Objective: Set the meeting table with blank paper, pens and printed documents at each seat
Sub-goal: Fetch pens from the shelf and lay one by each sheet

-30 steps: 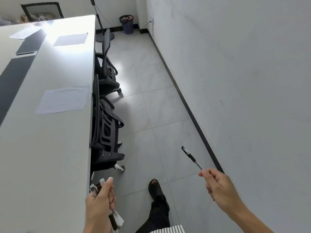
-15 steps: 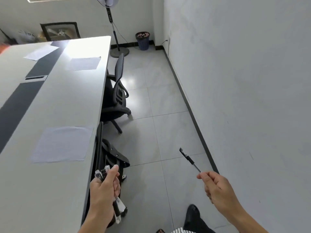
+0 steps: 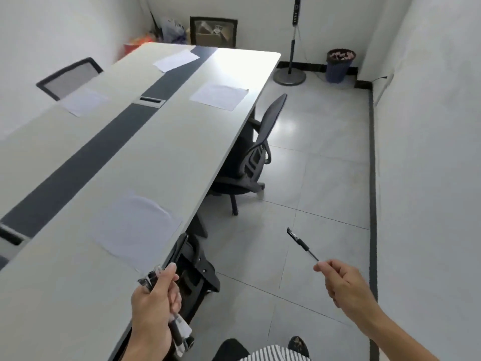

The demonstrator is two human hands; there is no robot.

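Head cam, fwd-down along table point(image 3: 156, 157)

Bright, even light all around me. Hard glare whites out the far end of the bench point(image 3: 244, 66). The view's soft overall, and the edges bow.

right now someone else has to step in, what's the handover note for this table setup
Left hand: grip shut on a bundle of pens, at the table's near edge.
Right hand: pinching a single pen by its tip end, held out over the floor.
Table: blank paper lies at four seats in view: nearest sheet, far right sheet, two on the opposite side.
Done: paper at those seats.
Left: no pen lies on the table yet; no printed documents visible. The nearest sheet looks like the likely first pen spot.
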